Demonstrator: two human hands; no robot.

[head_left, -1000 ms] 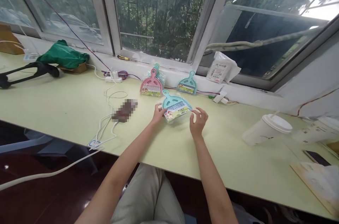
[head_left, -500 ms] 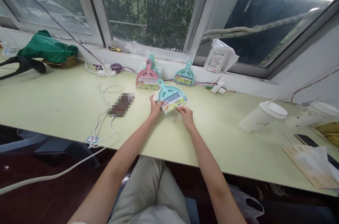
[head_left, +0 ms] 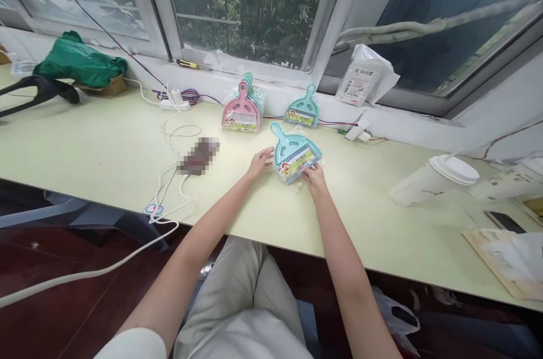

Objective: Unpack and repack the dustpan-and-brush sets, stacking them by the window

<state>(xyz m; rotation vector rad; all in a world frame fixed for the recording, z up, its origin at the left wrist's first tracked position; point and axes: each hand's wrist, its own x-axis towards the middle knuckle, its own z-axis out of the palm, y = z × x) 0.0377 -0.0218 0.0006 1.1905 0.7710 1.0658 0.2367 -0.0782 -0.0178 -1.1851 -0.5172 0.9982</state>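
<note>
A teal dustpan and brush set (head_left: pixel 297 152) in clear wrapping, with a yellow label, is held tilted above the table in front of me. My right hand (head_left: pixel 314 175) grips its lower right edge, thumb on the label side. At its left side is my left hand (head_left: pixel 261 163), fingers apart and close to the wrapper; whether they touch it is hard to see. Behind, a pink dustpan set (head_left: pixel 241 110) stands at the front of a row of teal ones against the wall. Another teal dustpan set (head_left: pixel 302 107) leans on the wall to the right.
White cables (head_left: pixel 169 178) and a blurred-out object (head_left: pixel 198 156) lie left on the table (head_left: pixel 360 223). A power strip (head_left: pixel 175 104) and green bag (head_left: pixel 82 59) sit farther back. To the right are a white cup (head_left: pixel 432 181), a phone (head_left: pixel 504 221) and a paper bag (head_left: pixel 500 263).
The held dustpan set has moved right and turned clockwise a little. My left hand has let go of its edge, and my right hand has taken a fuller grip. The view has shifted slightly.
</note>
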